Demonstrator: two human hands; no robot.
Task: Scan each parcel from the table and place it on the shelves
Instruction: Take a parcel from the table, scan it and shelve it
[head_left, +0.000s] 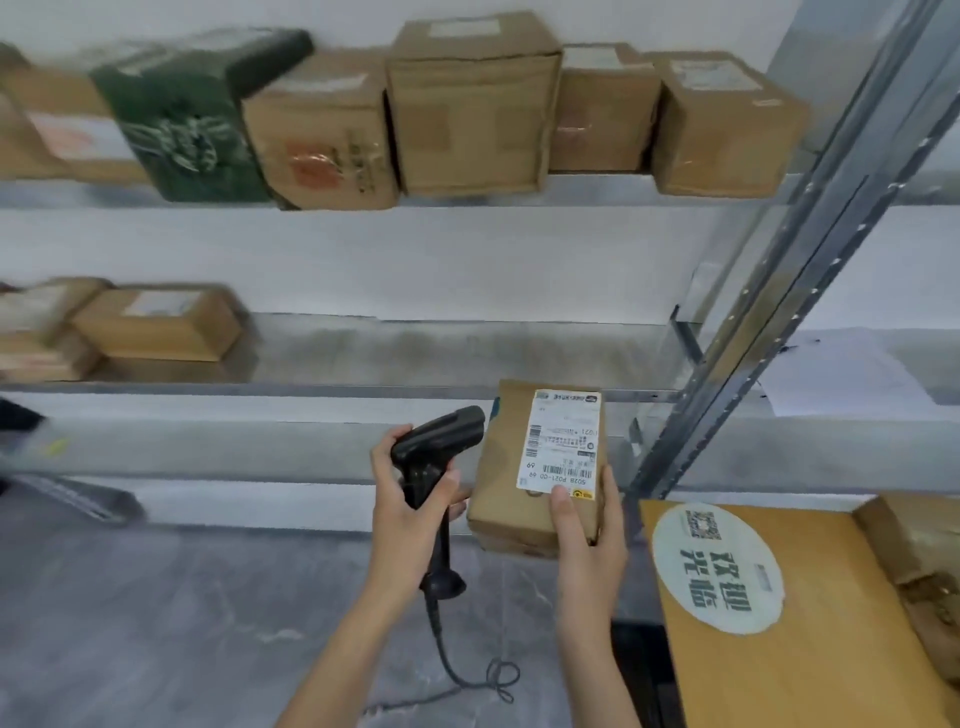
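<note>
1. Head view, hands: my left hand (410, 499) is wrapped round the grip of the black scanner (434, 457), nose aimed at the parcel (540, 467). My right hand (589, 540) grasps that parcel from its near end, thumb lying on the lower edge of the white label (563, 441).
2. Where it is: the parcel is in the air, just right of the scanner and touching or nearly touching its nose, in front of the lower shelf (467, 353), not on it.
3. Risk: I judge the thumb may cover the bottom barcode, so the read fails. The scanner sits very close and side-on to the label, which could also miss.
4. Risk: the one-handed end grip could let the parcel tip and drop.
5. Risk: the coiled cable (467, 670) hangs below the scanner and could snag.
6. Surface: grey floor under the scanner; the wooden table (831, 649) with a round sticker is right of it.
7. Room: metal racking against a white wall; the upper shelf (597, 182) above the scanner carries a row of cardboard boxes (472, 114), with more low on the left.
</note>
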